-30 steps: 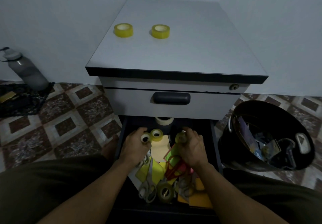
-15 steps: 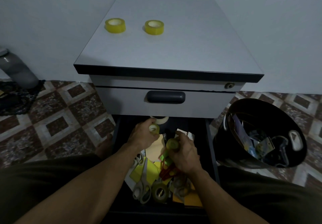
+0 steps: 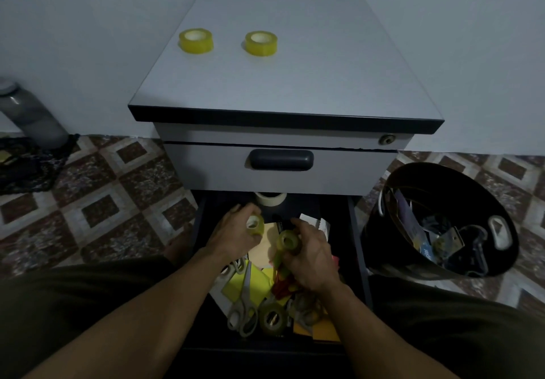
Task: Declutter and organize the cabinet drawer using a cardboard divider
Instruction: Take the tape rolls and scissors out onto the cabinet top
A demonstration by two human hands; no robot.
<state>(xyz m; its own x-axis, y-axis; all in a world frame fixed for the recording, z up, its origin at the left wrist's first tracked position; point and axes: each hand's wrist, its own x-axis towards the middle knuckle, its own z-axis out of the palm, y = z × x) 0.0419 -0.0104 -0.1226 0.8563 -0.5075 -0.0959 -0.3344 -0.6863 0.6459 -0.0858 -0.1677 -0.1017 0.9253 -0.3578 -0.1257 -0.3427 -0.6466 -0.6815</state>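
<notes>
The grey cabinet's lower drawer (image 3: 355, 248) is pulled out, dark and cluttered. My left hand (image 3: 233, 235) grips a small clear-yellow tape roll (image 3: 255, 224) above the drawer's back part. My right hand (image 3: 312, 256) grips another yellowish tape roll (image 3: 287, 241) beside it. Below my hands lie grey-handled scissors (image 3: 243, 312), red-handled scissors (image 3: 283, 282), a dark olive tape roll (image 3: 272, 318), yellow and orange papers (image 3: 250, 285). A white tape roll (image 3: 270, 198) sits at the drawer's back. Two yellow tape rolls (image 3: 196, 40) (image 3: 261, 43) stand on the cabinet top (image 3: 295, 68).
A black bin (image 3: 436, 222) with discarded items stands on the tiled floor to the right of the drawer. A grey bottle (image 3: 29, 113) and a dark cloth (image 3: 23, 166) are at the left by the wall. The upper drawer (image 3: 281, 169) is closed. My legs flank the drawer.
Both hands lifted their tape rolls slightly and moved toward the drawer's back. My left hand showed two rolls a second ago; now one is visible in it.
</notes>
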